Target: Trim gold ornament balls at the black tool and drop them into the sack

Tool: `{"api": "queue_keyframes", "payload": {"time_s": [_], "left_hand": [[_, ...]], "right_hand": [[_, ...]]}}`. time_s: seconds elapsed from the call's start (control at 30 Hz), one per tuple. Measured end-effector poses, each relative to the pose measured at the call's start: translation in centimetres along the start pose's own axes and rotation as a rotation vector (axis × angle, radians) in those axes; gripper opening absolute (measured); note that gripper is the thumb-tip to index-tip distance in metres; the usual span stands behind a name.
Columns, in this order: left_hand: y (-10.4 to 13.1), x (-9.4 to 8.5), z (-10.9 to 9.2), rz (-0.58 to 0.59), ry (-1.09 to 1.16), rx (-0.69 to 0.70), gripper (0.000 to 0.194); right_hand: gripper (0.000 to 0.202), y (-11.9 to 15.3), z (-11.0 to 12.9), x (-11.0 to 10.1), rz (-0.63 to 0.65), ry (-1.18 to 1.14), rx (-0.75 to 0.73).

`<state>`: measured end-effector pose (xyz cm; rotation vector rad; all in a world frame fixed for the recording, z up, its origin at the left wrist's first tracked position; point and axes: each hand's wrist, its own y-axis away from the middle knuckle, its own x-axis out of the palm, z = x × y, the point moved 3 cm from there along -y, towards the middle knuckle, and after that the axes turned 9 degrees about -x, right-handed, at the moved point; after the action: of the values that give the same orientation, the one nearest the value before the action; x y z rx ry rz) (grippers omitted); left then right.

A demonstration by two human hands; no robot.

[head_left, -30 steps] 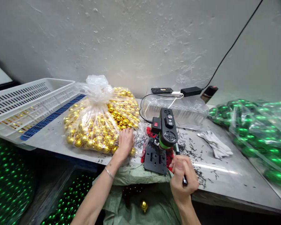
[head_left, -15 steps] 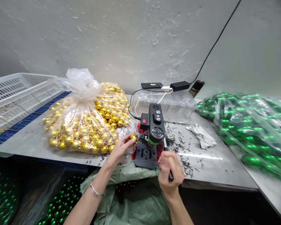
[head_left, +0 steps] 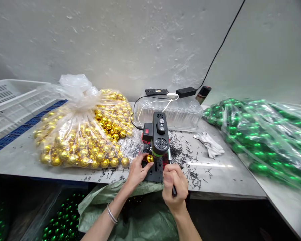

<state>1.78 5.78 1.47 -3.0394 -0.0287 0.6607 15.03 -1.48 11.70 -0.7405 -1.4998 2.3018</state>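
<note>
My left hand (head_left: 138, 169) pinches a small shiny gold ball (head_left: 149, 158) between thumb and fingers, just beside the lower end of a black machine (head_left: 161, 134). That machine has round vents, buttons and a red switch, and it stands over a black slotted plate (head_left: 154, 175). On its right side, my right hand (head_left: 175, 184) is wrapped round a lever with a black grip (head_left: 174, 191). The underside of the machine's head is mostly hidden. A clear bag of gold balls (head_left: 82, 147) lies to the left.
Behind the machine is a clear plastic tray (head_left: 185, 113) with adapters and cables on it. Black scraps and a white glove (head_left: 209, 144) lie to the right. Bagged green balls (head_left: 261, 137) fill the right side. A white crate (head_left: 20, 107) is far left; green sacking (head_left: 145, 214) hangs below.
My left hand has brought the gold ball rightward to the machine's lower end. My right hand still grips the lever. The whole view has shifted slightly.
</note>
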Motion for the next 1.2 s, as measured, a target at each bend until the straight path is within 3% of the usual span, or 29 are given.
{"api": "queue_keyframes", "payload": {"time_s": [0.17,0.4,0.6,1.03,1.2], "left_hand": [[0.2,0.0,0.3,-0.069,-0.041,0.067,0.03],[1.2,-0.4,-0.3,-0.034,-0.113,0.114,0.031],[0.6,-0.3,-0.2,-0.081,-0.153,0.04,0.03],[0.8,0.1,0.1,-0.005,-0.173,0.227,0.03],[0.6,0.5,0.2,0.014,-0.135,0.21,0.029]], "right_hand": [[0.024,0.2,-0.1,0.0,0.013,0.0,-0.003],[0.023,0.3,-0.1,0.0,0.019,-0.005,0.003],[0.023,0.4,-0.1,0.0,0.028,0.0,0.002],[0.023,0.4,-0.1,-0.1,0.034,0.002,0.001],[0.024,0.4,-0.1,-0.1,0.03,-0.004,0.002]]}}
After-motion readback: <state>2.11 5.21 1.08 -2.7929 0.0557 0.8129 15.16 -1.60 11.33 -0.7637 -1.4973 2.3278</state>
